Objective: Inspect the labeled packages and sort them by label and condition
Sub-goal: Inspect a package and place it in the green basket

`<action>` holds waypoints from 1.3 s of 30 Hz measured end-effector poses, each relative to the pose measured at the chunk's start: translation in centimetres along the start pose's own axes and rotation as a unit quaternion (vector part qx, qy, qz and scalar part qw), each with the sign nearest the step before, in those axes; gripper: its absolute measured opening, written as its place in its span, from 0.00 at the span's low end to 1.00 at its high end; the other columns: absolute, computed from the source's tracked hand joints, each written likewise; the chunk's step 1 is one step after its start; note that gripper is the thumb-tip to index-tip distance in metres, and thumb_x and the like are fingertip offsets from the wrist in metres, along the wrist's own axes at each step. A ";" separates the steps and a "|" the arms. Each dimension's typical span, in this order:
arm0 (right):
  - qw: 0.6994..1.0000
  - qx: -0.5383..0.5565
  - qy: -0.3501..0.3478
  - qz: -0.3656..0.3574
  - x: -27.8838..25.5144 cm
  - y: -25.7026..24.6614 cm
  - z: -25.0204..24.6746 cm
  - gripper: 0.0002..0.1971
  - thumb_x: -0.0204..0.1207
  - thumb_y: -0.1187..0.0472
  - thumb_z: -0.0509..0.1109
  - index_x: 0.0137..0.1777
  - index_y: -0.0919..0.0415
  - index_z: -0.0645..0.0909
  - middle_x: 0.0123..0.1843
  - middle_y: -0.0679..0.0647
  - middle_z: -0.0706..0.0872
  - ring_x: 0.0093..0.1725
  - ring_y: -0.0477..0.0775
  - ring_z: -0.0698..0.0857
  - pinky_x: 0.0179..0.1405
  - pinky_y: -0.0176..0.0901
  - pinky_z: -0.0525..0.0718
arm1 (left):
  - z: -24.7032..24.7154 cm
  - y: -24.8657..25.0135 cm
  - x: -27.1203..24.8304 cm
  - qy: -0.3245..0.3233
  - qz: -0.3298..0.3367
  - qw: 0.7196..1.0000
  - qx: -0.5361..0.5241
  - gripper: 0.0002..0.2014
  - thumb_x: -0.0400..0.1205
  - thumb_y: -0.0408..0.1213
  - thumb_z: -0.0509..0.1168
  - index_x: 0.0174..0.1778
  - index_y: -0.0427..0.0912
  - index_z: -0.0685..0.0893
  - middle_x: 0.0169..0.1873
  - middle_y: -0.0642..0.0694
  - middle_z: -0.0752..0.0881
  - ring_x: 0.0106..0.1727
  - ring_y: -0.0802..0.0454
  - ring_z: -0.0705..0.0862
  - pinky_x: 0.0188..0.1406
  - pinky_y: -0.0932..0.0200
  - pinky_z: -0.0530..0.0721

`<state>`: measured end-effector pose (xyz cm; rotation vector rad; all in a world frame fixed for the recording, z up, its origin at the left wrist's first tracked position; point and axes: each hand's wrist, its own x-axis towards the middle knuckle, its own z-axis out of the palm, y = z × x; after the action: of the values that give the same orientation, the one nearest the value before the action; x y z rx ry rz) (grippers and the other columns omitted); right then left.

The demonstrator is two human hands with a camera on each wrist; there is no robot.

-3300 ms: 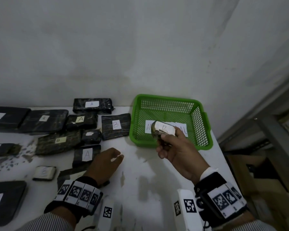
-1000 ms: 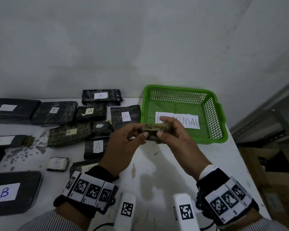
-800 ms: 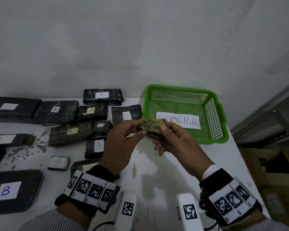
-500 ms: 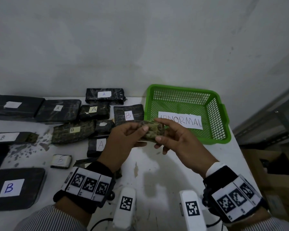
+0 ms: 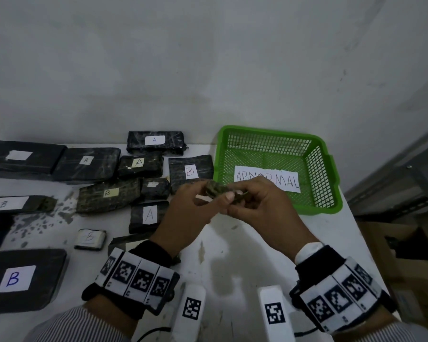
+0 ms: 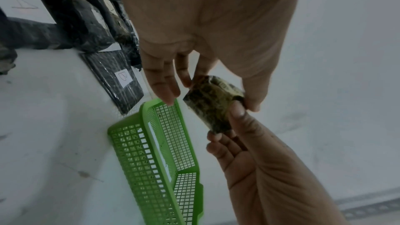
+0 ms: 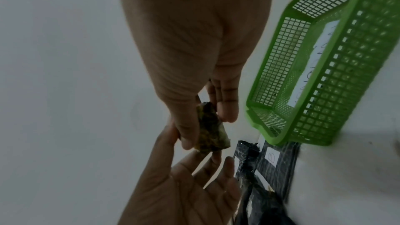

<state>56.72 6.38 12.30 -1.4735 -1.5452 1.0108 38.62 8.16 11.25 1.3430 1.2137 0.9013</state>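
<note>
Small dark mottled package [image 5: 216, 190] held in the air between both hands, above the table [image 5: 232, 255], just in front of the green basket's [image 5: 330, 169] near-left corner. Left hand [image 5: 183, 218]: thumb and fingertips pinch the package's left end. Right hand [image 5: 262, 208]: thumb and fingers pinch its right end. Basket at the table's far-right corner holds a paper sign [image 5: 267, 180] reading ABNORMAL. Black packages labelled A and B [image 5: 190, 172] lie along the far-left part of the table.
</note>
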 end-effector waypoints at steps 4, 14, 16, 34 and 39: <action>0.997 0.078 -0.003 0.030 -0.2 -0.2 -0.4 0.17 0.76 0.60 0.81 0.65 0.52 0.87 0.56 0.61 0.83 0.41 0.53 0.87 0.40 0.47 0.92 | -0.3 -0.1 0.3 0.040 -0.037 0.994 -0.100 0.10 0.86 0.38 0.67 0.56 0.38 0.91 0.49 0.37 0.93 0.48 0.43 0.90 0.44 0.58 0.90; 0.995 0.092 -0.017 0.032 -0.2 -0.3 -0.8 0.16 0.81 0.62 0.77 0.68 0.59 0.86 0.41 0.64 0.89 0.35 0.53 0.87 0.36 0.45 0.89 | -0.2 0.4 -0.2 -0.033 -0.023 0.989 -0.142 0.14 0.84 0.35 0.67 0.63 0.35 0.87 0.57 0.37 0.92 0.59 0.44 0.90 0.58 0.46 0.91; 0.994 0.106 -0.024 0.030 -0.3 -0.6 -0.9 0.14 0.82 0.61 0.76 0.66 0.58 0.86 0.42 0.65 0.89 0.36 0.55 0.88 0.36 0.49 0.90 | -0.4 0.4 -0.3 -0.041 -0.014 0.989 -0.144 0.18 0.77 0.39 0.71 0.62 0.36 0.88 0.55 0.41 0.93 0.58 0.45 0.91 0.59 0.46 0.91; 0.986 0.152 -0.048 0.055 -0.4 0.1 -1.1 0.16 0.79 0.70 0.77 0.62 0.53 0.83 0.57 0.55 0.88 0.57 0.59 0.89 0.54 0.62 0.91 | -0.3 0.2 -0.2 0.011 0.126 0.991 0.037 0.14 0.73 0.52 0.80 0.50 0.52 0.90 0.46 0.56 0.91 0.51 0.54 0.89 0.41 0.48 0.93; 0.962 0.229 -0.063 0.138 0.1 -0.1 -0.8 0.11 0.79 0.55 0.72 0.60 0.51 0.86 0.55 0.65 0.90 0.48 0.55 0.90 0.47 0.52 0.91 | -0.4 0.2 -0.2 0.011 0.151 0.988 0.037 0.11 0.76 0.37 0.80 0.53 0.46 0.91 0.48 0.53 0.92 0.53 0.52 0.91 0.49 0.57 0.91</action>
<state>57.42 6.49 12.69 -1.3282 -1.1001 1.5351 38.19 8.04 11.52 1.6090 1.0853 1.0934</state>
